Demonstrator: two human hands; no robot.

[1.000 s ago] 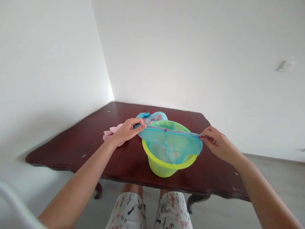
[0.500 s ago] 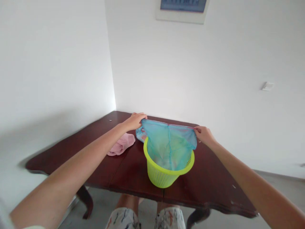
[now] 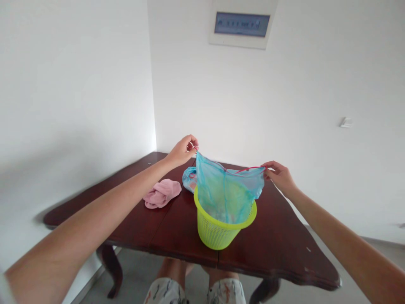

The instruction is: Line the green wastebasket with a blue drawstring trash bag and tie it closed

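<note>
A translucent blue drawstring garbage bag [image 3: 226, 185] hangs between my hands, its lower part down inside a yellow-green plastic basket [image 3: 218, 234]. My left hand [image 3: 185, 148] pinches the red drawstring at the bag's upper left corner. At the upper right corner, my right hand [image 3: 280, 175] grips the rim and its red string between thumb and fingers. The bag's top edge sags a little between the two hands. What lies at the bottom of the basket is hidden by the bag.
The basket stands near the front edge of a dark red wooden table [image 3: 272, 245]. To its left lies a crumpled pink cloth [image 3: 162, 193]. Behind the basket is another blue plastic bag [image 3: 189, 179], partly covered. White walls meet behind the table.
My left hand has risen slightly and now pulls the red drawstring out at the corner. The bag's taut top edge has slackened, and more red string shows near my right hand.
</note>
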